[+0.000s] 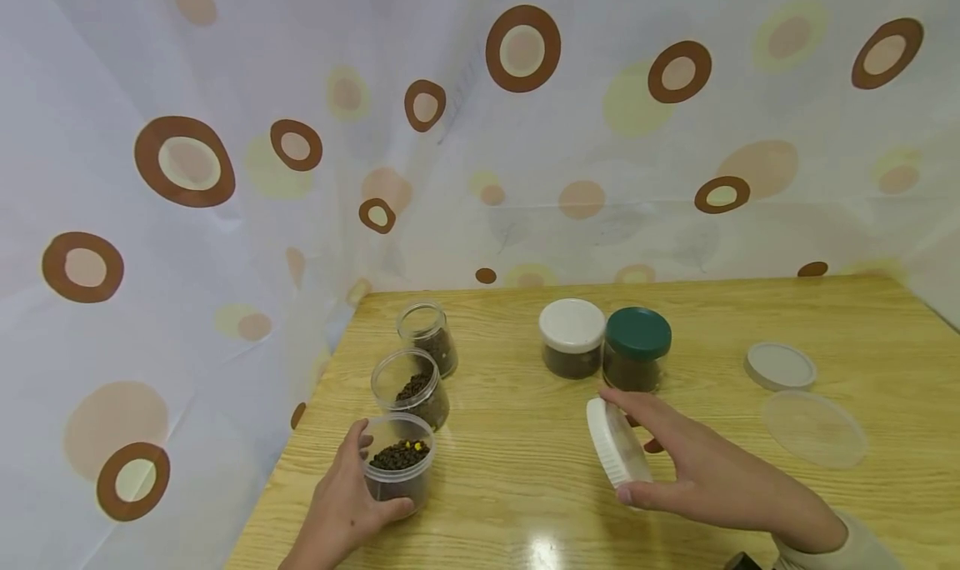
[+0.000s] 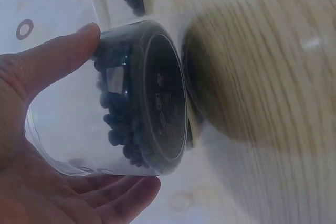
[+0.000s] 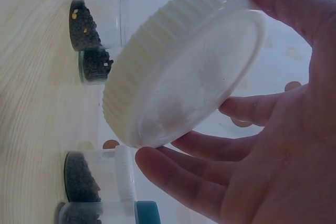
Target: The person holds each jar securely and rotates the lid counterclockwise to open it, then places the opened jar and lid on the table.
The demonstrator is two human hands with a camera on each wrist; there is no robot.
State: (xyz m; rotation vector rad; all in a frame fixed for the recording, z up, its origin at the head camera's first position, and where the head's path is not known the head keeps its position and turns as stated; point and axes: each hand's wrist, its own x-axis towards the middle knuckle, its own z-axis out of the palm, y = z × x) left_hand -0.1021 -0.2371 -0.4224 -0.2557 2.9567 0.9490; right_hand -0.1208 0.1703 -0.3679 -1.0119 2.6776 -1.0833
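My left hand (image 1: 341,503) grips a clear plastic jar (image 1: 412,482) partly filled with dark pellets and a few yellow bits, its mouth uncovered. In the left wrist view the jar's underside (image 2: 167,98) shows, tipped slightly off the tabletop. Thumb and fingers lie on opposite sides of it. A white screw lid (image 1: 617,443) with a ribbed edge is pinched between the thumb and fingers of my right hand (image 1: 712,470). The lid is held tilted above the table, apart from the jar, and its hollow inner side (image 3: 194,77) faces my right palm.
Two more uncovered jars, a middle one (image 1: 431,403) and a far one (image 1: 441,352), stand behind the gripped jar. Farther back are a white-lidded jar (image 1: 572,362) and a green-lidded jar (image 1: 633,374). A white lid (image 1: 780,367) and a translucent lid (image 1: 815,428) lie at right.
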